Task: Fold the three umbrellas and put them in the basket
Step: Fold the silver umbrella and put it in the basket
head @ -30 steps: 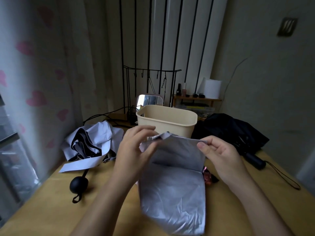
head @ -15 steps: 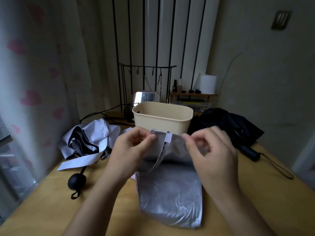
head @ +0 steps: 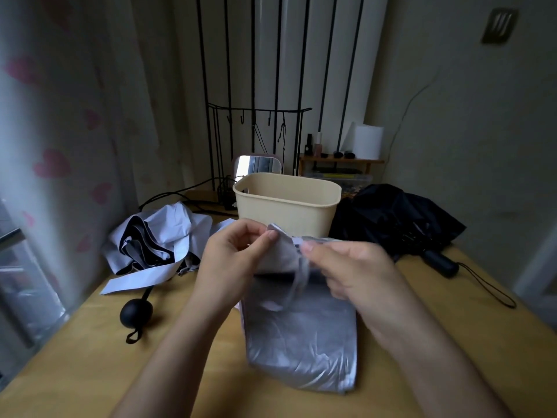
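Note:
A silver-grey umbrella (head: 301, 345) lies flattened on the yellow table (head: 75, 357) in front of me. My left hand (head: 232, 260) pinches its far fabric edge, and my right hand (head: 349, 273) pinches the same edge beside a thin closing strap (head: 297, 285) that hangs down. Behind them stands the cream basket (head: 286, 206), which looks empty from here. A white and black umbrella (head: 156, 239) lies loose at the left with its round black handle (head: 136, 312) toward me. A black umbrella (head: 391, 221) lies crumpled at the right, handle (head: 440, 262) pointing right.
A small mirror (head: 257, 165), a black wire rack (head: 259, 116) and cables stand behind the basket. A wooden shelf (head: 340, 161) with small bottles and a paper roll is at the back right. A heart-patterned curtain hangs on the left; the black umbrella's wrist cord (head: 488, 288) trails right.
My right hand moved left along the silver umbrella's far edge until both hands meet at the middle. The folded fabric got narrower and the strap now hangs between my hands.

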